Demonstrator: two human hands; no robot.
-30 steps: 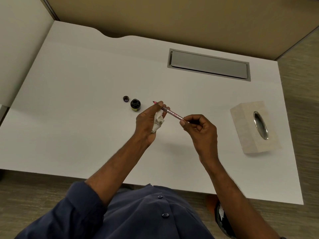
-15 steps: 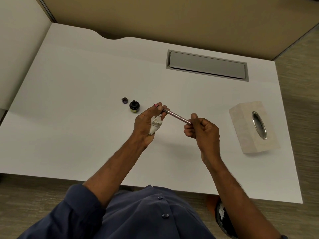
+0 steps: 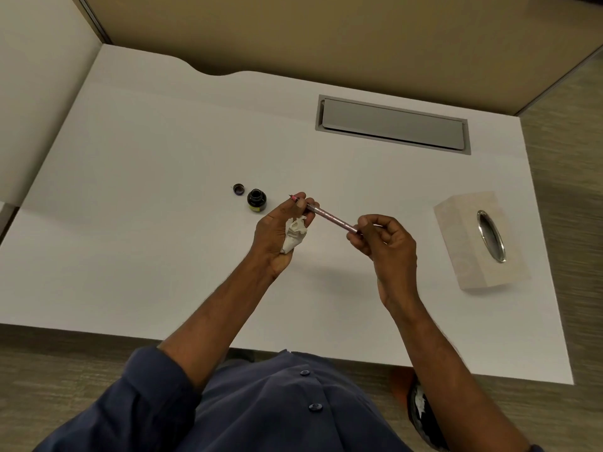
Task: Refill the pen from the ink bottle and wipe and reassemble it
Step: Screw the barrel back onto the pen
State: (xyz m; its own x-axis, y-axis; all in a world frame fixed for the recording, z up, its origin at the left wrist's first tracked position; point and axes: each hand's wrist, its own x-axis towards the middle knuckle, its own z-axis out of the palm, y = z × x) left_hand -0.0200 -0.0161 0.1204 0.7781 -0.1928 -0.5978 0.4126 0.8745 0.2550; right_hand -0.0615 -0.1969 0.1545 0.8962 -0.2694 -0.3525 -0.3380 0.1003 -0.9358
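A thin pink pen [image 3: 329, 216] is held level above the white desk [image 3: 163, 223], its nib pointing left. My left hand [image 3: 280, 230] pinches the nib end between thumb and fingers and also keeps a crumpled white tissue [image 3: 293, 236] in its palm. My right hand [image 3: 385, 243] grips the pen's rear end with its fingertips. A small open black ink bottle [image 3: 256, 200] stands on the desk just left of my left hand. Its cap [image 3: 238, 188] lies beside it, further left.
A beige tissue box [image 3: 473, 243] with a metal oval opening sits at the right of the desk. A grey cable hatch [image 3: 391, 123] is set into the desk at the back. Partition walls stand behind and to the left.
My right hand has slid back along the pen toward its rear end, so more of the barrel shows between the hands. My left hand keeps its hold on the nib end and the tissue.
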